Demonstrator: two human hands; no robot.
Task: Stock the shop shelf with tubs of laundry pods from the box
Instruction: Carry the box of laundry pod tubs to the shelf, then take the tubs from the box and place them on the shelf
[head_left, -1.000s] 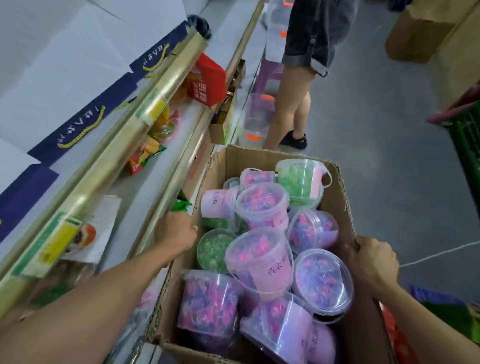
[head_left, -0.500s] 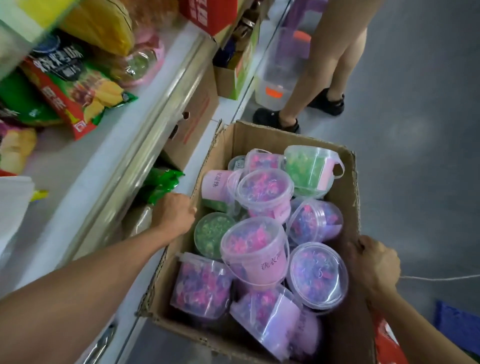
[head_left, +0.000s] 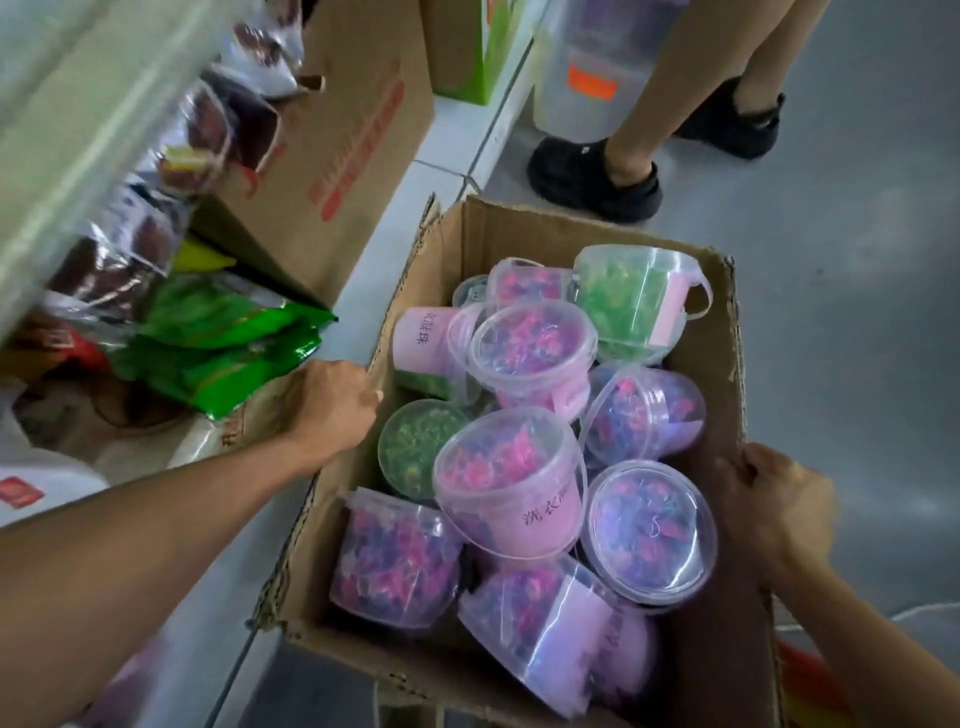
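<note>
- Tubs of laundry pods (head_left: 506, 483) lie heaped between the two hands, all inside the cardboard box (head_left: 719, 332), none on the shelf yet.
- Left hand (head_left: 332, 402) curls its fingers over the box's left wall, presumably to carry or steady it.
- Right hand (head_left: 774, 506) grips the opposite wall, fingers folded over the rim, balancing the load.
- Green snack bags (head_left: 223, 343) sit just beyond the left hand on the low shelf (head_left: 374, 283).
- Another person's black shoe (head_left: 592, 176) stands ahead of the box.

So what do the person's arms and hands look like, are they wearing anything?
Both arms are bare as far as the picture shows: no sleeves, gloves, watch or bracelets. The left hand and right hand show no rings that I can see. No markings are visible.
</note>
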